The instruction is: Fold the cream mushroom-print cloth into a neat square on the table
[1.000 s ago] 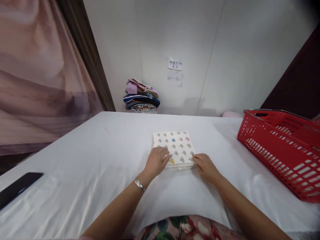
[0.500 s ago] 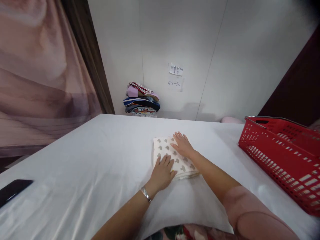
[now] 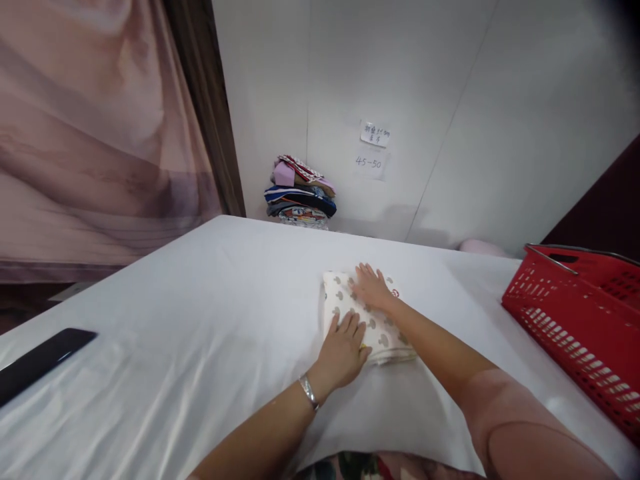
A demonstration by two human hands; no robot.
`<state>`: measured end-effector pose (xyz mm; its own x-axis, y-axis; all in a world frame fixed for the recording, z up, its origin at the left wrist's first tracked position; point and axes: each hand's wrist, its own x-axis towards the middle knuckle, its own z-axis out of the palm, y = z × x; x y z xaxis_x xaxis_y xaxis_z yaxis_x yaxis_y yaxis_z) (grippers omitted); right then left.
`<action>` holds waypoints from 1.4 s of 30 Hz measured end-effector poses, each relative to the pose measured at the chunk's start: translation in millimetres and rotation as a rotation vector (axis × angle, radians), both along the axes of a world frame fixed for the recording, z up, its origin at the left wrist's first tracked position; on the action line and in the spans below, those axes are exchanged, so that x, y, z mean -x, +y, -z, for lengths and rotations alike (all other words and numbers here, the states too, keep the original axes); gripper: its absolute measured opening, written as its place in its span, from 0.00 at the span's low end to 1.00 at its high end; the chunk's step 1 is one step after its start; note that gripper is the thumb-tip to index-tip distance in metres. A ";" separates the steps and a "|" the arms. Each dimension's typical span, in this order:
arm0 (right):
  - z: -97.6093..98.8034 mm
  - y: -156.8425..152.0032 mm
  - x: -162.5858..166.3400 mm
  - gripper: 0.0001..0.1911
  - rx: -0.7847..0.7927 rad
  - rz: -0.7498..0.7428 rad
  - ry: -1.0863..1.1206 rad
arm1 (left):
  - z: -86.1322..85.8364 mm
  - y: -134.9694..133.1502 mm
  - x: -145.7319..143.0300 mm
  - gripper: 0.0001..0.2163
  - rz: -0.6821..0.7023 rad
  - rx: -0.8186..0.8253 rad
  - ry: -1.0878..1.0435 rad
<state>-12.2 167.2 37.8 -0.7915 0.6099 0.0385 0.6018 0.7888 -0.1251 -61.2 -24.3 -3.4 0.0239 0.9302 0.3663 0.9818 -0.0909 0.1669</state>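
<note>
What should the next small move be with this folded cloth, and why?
Probably slide the right hand back toward you to smooth the top layer. Both palms lie flat on the folded cloth, with the left hand pinning its near edge, so it should not shift.

A white panelled wall (image 3: 440, 93) stood behind, two paper notes (image 3: 374, 135) stuck on it; a pink curtain (image 3: 90, 133) hung at the left beside a dark wooden post (image 3: 207, 100); a white-sheeted table (image 3: 200, 300) filled the foreground; the light was soft and even.
</note>
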 end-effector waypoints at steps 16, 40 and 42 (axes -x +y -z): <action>16.0 -17.9 24.9 0.29 0.168 -0.179 0.060 | -21.3 -6.5 14.5 0.15 -0.076 -0.147 -0.346; 25.9 -7.2 -78.3 0.25 0.001 -0.002 -0.007 | -30.2 -19.8 10.1 0.13 -0.483 0.361 -1.173; 19.3 -11.7 -74.6 0.26 0.014 0.009 -0.001 | -29.9 -20.6 12.8 0.13 -0.491 0.362 -1.125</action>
<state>62.4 155.4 18.5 -0.7863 0.6171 0.0293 0.6086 0.7819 -0.1354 -74.0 -44.9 26.5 -0.5057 0.8036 -0.3140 0.2016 0.4639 0.8626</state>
